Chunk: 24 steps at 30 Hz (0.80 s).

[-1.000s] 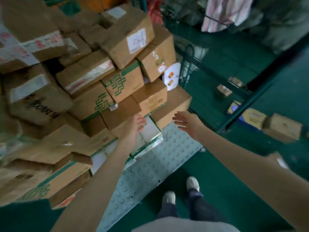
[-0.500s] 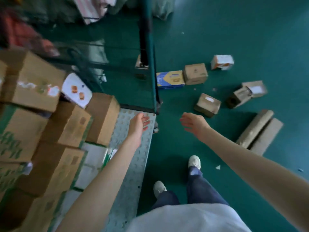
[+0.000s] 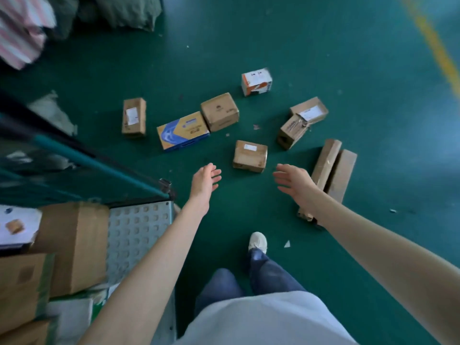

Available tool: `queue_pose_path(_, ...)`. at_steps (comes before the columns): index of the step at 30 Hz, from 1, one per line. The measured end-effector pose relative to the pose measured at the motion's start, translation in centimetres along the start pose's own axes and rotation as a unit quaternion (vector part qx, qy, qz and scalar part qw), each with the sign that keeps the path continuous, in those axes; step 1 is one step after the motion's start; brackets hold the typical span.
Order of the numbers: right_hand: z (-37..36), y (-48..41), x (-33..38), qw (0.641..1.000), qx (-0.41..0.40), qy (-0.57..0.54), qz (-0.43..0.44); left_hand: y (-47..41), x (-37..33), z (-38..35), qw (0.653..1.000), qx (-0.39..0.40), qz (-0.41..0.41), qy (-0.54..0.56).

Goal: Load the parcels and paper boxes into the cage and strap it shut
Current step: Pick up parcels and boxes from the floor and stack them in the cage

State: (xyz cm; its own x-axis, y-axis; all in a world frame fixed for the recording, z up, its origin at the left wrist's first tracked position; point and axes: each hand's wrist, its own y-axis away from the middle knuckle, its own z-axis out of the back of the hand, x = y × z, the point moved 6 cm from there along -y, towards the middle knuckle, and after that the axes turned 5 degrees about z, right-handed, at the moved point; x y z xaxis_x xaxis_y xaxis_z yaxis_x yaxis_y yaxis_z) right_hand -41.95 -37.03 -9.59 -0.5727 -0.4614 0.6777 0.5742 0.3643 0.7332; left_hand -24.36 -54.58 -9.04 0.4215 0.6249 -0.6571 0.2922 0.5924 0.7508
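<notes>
Several parcels lie scattered on the green floor ahead of me. A small brown box sits closest, just beyond and between my hands. A blue and yellow box lies to its left beside a brown carton. Two long brown boxes lie side by side at the right, partly behind my right forearm. My left hand and my right hand hover above the floor, fingers relaxed, holding nothing. The cage's studded metal floor at the left carries stacked cartons.
The cage's teal frame bar slants across the left. A white and orange box, a labelled brown box and two leaning brown boxes lie farther out. Grey sacks sit at the back. My feet stand near the cage corner.
My view has swung right, from the stacked cartons in the cage to the parcels on the floor. Both empty hands have left the stack and now reach out over the floor.
</notes>
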Motion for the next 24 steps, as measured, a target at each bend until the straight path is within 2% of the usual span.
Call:
queue_pose_path(10,5.8,-8.9,5.0,0.998,-0.057,-0.018,-0.022,-8.9,-5.4,-8.9,0.999,0.005,0.019,-0.049)
queue_pose_path(18,4.8,-21.9,7.2,0.993,-0.103,-0.002,-0.049,-22.7,-8.3,-13.5,0.988,-0.002,0.045,-0.145)
queue_pose_path(24,3.0,-33.8,4.4,0.99,-0.113,0.029,-0.08,-35.0,-6.0,-15.3,0.974,-0.03,0.049,-0.22)
